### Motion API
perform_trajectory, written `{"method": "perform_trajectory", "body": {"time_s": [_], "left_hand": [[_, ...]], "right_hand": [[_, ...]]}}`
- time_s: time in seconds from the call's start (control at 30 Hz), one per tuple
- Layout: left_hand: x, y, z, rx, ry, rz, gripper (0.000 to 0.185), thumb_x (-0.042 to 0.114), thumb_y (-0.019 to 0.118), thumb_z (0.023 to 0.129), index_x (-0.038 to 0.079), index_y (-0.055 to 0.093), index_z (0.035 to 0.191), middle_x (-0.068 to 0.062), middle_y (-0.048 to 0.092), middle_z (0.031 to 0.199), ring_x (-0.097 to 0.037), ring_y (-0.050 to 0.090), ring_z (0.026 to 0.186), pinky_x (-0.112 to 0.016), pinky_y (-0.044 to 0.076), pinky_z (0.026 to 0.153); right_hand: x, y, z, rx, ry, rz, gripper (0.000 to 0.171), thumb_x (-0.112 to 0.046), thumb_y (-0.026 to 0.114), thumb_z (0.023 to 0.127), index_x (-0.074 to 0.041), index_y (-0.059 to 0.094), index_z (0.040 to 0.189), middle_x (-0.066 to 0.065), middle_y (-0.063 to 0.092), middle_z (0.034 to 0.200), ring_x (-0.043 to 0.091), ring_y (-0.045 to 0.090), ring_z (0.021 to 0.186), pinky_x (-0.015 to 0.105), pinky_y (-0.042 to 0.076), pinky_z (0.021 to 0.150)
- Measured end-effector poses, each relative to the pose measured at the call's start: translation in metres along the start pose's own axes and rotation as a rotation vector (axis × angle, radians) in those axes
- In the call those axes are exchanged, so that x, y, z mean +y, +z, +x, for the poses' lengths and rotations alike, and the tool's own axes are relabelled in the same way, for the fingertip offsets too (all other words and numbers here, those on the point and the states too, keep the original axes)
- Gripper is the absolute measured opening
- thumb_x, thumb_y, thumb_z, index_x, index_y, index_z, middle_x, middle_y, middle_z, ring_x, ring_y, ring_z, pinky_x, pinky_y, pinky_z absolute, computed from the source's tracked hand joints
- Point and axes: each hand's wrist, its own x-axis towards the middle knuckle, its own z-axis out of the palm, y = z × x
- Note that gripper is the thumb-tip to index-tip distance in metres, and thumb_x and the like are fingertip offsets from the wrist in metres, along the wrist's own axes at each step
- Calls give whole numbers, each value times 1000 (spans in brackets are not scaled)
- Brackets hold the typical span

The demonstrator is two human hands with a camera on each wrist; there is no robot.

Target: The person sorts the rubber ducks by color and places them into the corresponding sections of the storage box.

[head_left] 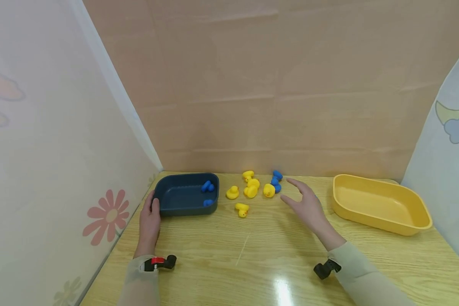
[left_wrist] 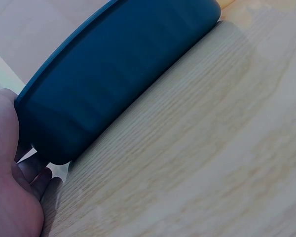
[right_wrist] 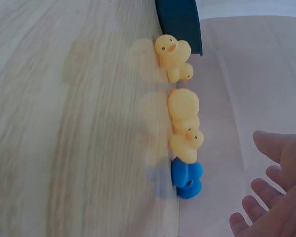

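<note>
At the left end of a dark blue tray (head_left: 168, 211) is my left hand (head_left: 150, 221), thumb at the near corner and fingers round the end. In the left wrist view its curled fingers (left_wrist: 32, 173) lie at the tray's lower corner. Blue toy ducks (head_left: 208, 186) sit inside the tray, at its right side. My right hand (head_left: 307, 208) hovers with thumb and fingers spread, holding nothing. Just left of its fingertips are blue toy ducks (head_left: 276, 183) and a yellow rubber duck (head_left: 269, 190). More yellow rubber ducks (head_left: 251, 188) lie between them and the tray, some tipped over.
A yellow tray (head_left: 382, 219) stands at the right of the wooden table (head_left: 229, 255). Brown paper (head_left: 283, 85) covers the back wall. White panels with printed pictures (head_left: 61, 127) rise at both sides.
</note>
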Motion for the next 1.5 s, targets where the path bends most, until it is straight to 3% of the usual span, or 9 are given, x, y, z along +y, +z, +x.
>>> {"method": "perform_trajectory", "body": {"time_s": [0.17, 0.23, 0.8, 1.5], "left_hand": [[1, -1, 0, -6, -6, -5, 66, 52, 38, 119, 21, 30, 177, -9, 26, 181, -36, 20, 167, -61, 20, 133], [1, -1, 0, -7, -7, -5, 65, 51, 38, 120, 21, 30, 177, -9, 26, 181, -36, 20, 167, -61, 20, 133], [1, -1, 0, -8, -8, 4, 66, 54, 37, 119, 22, 30, 177, -8, 26, 181, -36, 20, 167, -61, 20, 133], [1, 0, -1, -10, -10, 0, 66, 55, 36, 119, 24, 29, 177, -8, 25, 182, -36, 19, 168, -61, 19, 133]], "right_hand": [[15, -8, -4, 7, -7, -17, 69, -28, 77, 108, -5, 46, 166, 27, 39, 171, 54, 39, 152, 73, 33, 122], [22, -11, -6, 13, -18, -18, 69, -25, 77, 107, -3, 46, 165, 28, 39, 171, 53, 32, 158, 73, 31, 123], [59, -23, -11, -7, -21, -70, 74, -20, 80, 105, 8, 43, 163, 35, 33, 170, 58, 29, 156, 74, 30, 123], [86, -28, -8, -84, 74, -30, 83, -22, 77, 107, 10, 31, 168, 42, 31, 167, 61, 28, 155, 74, 28, 124]]}}
